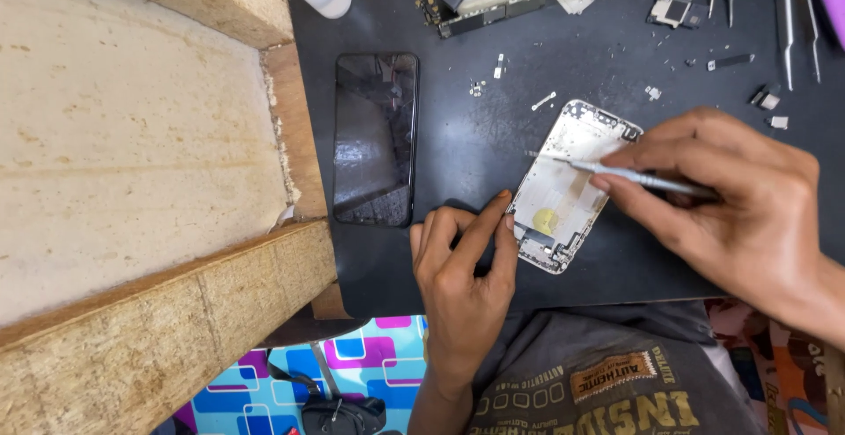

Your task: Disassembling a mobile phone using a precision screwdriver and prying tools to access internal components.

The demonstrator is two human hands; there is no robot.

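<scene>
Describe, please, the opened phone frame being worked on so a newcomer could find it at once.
On the black mat, look right of the intact dark phone lying screen-up. The silver frame lies tilted between the left hand and right hand; only it shows a pale open interior with a yellow patch.

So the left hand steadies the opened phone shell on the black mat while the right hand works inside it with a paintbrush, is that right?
Not quite. In the head view the right hand holds a thin metal tool, not a paintbrush. The rest stands: the left hand steadies the opened phone shell on the black mat.
</scene>
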